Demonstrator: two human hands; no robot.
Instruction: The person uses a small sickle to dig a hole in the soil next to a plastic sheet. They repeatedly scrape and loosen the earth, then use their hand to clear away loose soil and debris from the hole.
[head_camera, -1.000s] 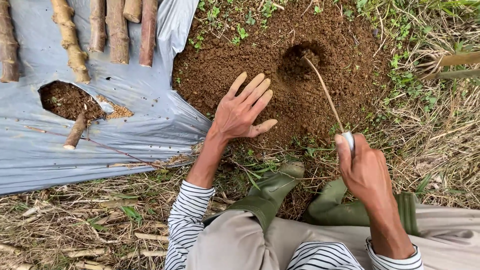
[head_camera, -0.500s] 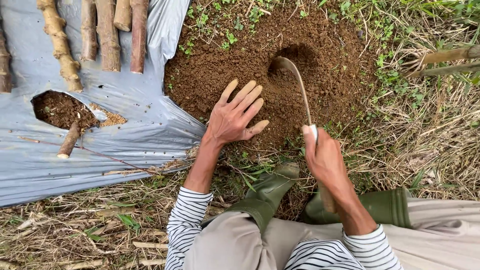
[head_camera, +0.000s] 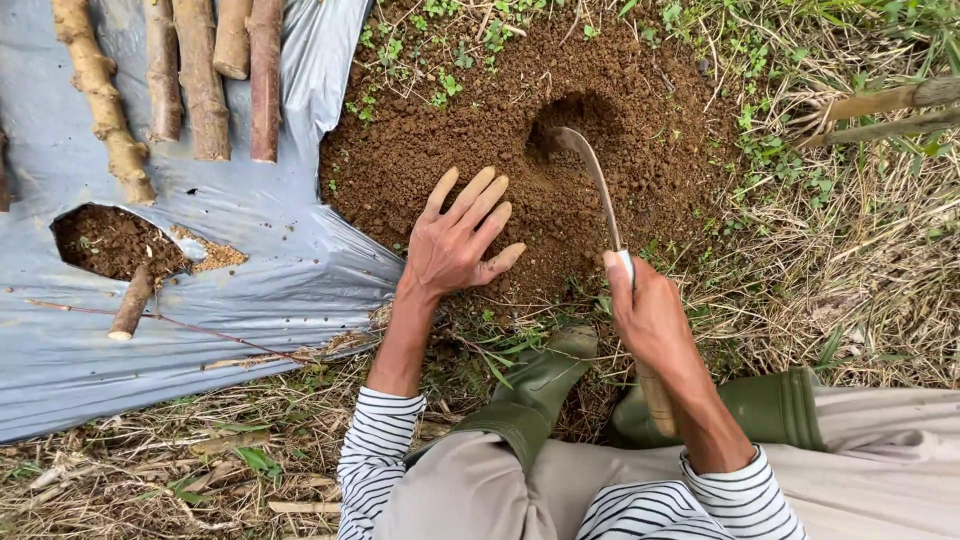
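Note:
My left hand lies flat on a patch of loose brown soil, fingers spread, holding nothing. My right hand grips the handle of a curved sickle-like blade. The blade's tip reaches into a small hole dug in the soil, just right of my left fingers. The wooden handle end sticks out below my right wrist. My striped sleeves and green rubber boots show at the bottom.
A grey plastic sheet lies on the left with several cut stem pieces along its top. One short stem stands in a soil-filled hole in the sheet. Dry grass and weeds surround the soil; two stalks lie at the right.
My right hand swung left and nearer to me, turning the blade so its broad side shows, tip still in the hole. My left hand stayed flat on the soil.

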